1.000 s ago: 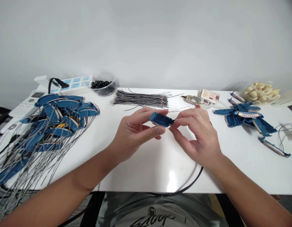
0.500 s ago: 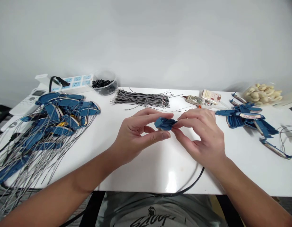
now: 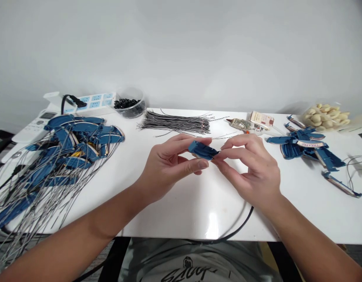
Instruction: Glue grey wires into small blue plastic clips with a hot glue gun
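A small blue plastic piece [image 3: 202,149] is held up over the white table, between both hands. My left hand [image 3: 171,164] is closed on its left end, thumb below and fingers above. My right hand [image 3: 248,164] pinches its right end with thumb and fingertips. Whatever else may lie in that pinch is too small to make out. Similar blue pieces, one lettered "THEATRE", lie in a pile [image 3: 310,145] to the right. Another heap of blue pieces [image 3: 78,137], with long thin grey wires [image 3: 60,196] attached, covers the table's left side.
Behind the hands lies a bundle of thin dark wires [image 3: 175,122]. A clear tub of small black parts [image 3: 129,103] stands beside a power strip [image 3: 92,102]. At the back right are a glue gun [image 3: 241,124], a small box [image 3: 262,119] and a bag of pale pieces [image 3: 326,116]. A black cable [image 3: 239,229] crosses the front edge.
The blue piece has turned and tilted between my fingers, so more of its length shows. Both hands have shifted only slightly.
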Tool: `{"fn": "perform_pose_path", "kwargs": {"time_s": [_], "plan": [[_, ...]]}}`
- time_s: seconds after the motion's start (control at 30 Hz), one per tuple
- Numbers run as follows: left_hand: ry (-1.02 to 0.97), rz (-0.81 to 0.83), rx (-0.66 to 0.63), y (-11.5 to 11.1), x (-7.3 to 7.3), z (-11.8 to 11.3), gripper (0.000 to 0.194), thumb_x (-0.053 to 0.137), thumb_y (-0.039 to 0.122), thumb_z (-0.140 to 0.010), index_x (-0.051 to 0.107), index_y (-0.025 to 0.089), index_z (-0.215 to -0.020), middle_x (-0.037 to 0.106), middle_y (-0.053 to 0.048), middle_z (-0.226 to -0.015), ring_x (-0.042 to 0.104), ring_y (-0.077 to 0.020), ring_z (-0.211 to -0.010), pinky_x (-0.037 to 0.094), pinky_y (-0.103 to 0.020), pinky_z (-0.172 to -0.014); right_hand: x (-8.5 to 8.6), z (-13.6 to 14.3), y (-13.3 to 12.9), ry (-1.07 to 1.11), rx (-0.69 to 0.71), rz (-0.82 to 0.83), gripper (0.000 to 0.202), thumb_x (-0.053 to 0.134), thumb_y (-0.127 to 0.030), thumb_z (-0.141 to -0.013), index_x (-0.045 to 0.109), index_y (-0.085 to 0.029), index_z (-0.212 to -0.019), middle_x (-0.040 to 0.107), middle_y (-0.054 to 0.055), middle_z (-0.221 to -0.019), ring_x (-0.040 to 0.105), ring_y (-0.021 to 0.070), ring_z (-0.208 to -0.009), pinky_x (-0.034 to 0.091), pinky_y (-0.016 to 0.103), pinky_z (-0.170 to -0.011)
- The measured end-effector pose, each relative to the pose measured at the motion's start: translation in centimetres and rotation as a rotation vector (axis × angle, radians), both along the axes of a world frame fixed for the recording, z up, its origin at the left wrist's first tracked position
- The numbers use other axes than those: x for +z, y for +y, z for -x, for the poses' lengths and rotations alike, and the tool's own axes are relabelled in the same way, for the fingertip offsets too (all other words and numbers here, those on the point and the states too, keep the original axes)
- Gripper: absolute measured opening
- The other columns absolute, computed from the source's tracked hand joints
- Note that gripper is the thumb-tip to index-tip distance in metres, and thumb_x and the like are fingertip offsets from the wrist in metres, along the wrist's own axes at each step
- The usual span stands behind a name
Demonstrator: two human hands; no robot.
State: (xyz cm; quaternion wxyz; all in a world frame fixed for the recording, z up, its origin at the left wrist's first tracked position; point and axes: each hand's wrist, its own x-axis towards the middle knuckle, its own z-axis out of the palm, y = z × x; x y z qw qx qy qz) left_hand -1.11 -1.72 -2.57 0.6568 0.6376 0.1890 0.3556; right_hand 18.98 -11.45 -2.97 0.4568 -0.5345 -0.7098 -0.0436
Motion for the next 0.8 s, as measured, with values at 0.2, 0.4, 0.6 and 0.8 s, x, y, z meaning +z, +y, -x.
{"fn": "perform_pose_path", "kwargs": {"time_s": [0.2, 0.4, 0.6, 0.8], "plan": [[-0.003, 0.039, -0.002, 0.01, -0.27, 0.01, 0.040, 0.086, 0.019, -0.084, 0.082, 0.032, -0.121, 0.069, -0.006, -0.115, 0.068, -0.0174, -0.094, 0.071, -0.028, -0.074, -0.21, 0.09, 0.08, 0.004, -0.004, -0.017, 0.013, 0.075, -0.012, -0.094, 0.071, -0.024, -0.099, 0.069, 0.005, -0.099, 0.064, 0.0223, -0.094, 0.047, 0.045, -0.085], [-0.001, 0.045, 0.021, 0.09, -0.35, -0.12, 0.037, 0.088, 0.019, -0.082, 0.083, 0.031, -0.117, 0.071, -0.005, -0.114, 0.068, -0.0174, -0.093, 0.071, -0.028, -0.072, -0.49, 0.17, 0.21, 0.017, -0.006, -0.022, 0.013, 0.074, -0.013, -0.094, 0.072, -0.025, -0.099, 0.068, 0.004, -0.098, 0.064, 0.0221, -0.092, 0.046, 0.044, -0.084], [0.027, 0.131, 0.047, 0.45, -0.72, -0.20, 0.034, 0.088, 0.032, -0.084, 0.080, 0.023, -0.116, 0.076, -0.006, -0.098, 0.073, -0.0194, -0.085, 0.069, -0.028, -0.064, -0.42, 0.38, 0.08, 0.036, 0.034, 0.012, 0.016, 0.077, -0.016, -0.093, 0.070, -0.025, -0.104, 0.070, 0.003, -0.098, 0.065, 0.0222, -0.092, 0.046, 0.043, -0.083], [0.036, 0.229, 0.010, 0.81, -0.98, -0.19, 0.028, 0.082, 0.040, -0.091, 0.078, 0.018, -0.107, 0.075, -0.007, -0.088, 0.075, -0.0192, -0.081, 0.066, -0.025, -0.062, -0.23, 0.26, -0.19, 0.201, 0.109, 0.208, 0.028, 0.076, -0.022, -0.094, 0.066, -0.025, -0.120, 0.073, 0.004, -0.111, 0.068, 0.0231, -0.105, 0.051, 0.044, -0.094]]}}
